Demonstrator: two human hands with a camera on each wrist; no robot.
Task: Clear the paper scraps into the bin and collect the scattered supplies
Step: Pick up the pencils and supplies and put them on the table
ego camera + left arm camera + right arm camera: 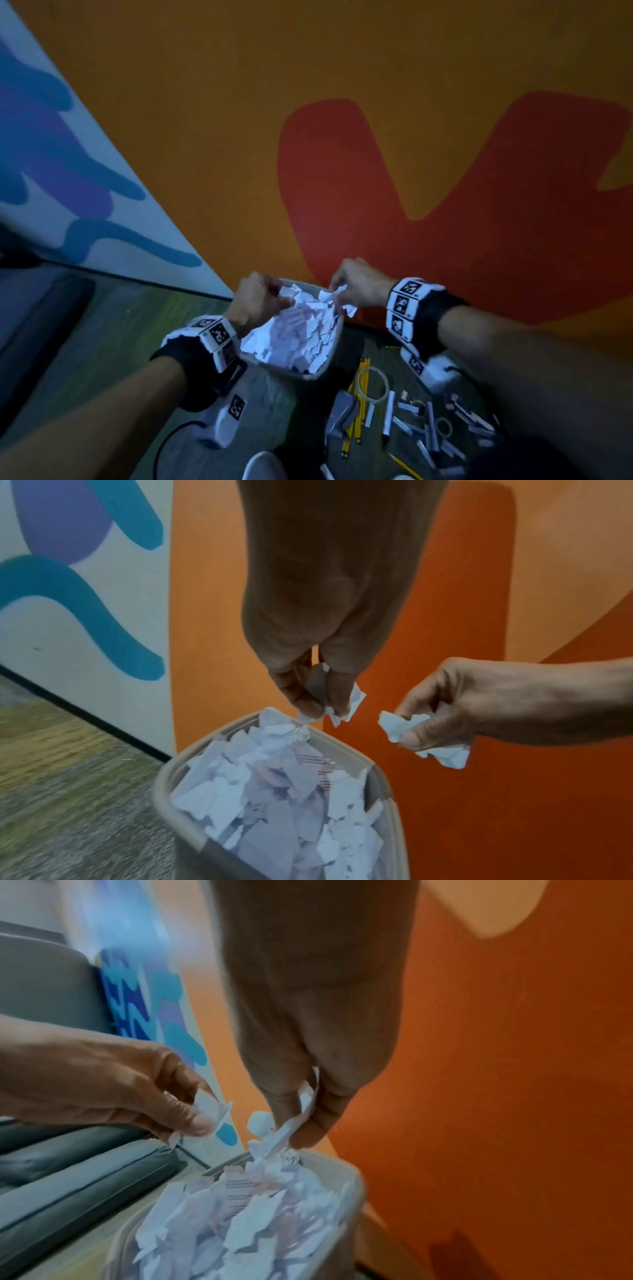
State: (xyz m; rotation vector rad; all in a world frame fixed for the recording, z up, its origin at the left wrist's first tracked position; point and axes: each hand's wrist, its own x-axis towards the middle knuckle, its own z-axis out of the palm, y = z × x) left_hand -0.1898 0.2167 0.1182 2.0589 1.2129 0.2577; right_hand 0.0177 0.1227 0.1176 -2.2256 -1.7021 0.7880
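Both hands hover over the full bin (383,772) at frame centre — left hand (260,301) and right hand (359,287) each pinching paper scraps (342,707), poised to drop them in.

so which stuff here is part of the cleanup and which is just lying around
Part of the job:
- bin, nearly full of paper scraps
- scraps pinched in the left hand and the right hand, above the bin
- scattered supplies on the floor: yellow pencils, markers, tape rings

Just there:
- painted wall
- white shoe
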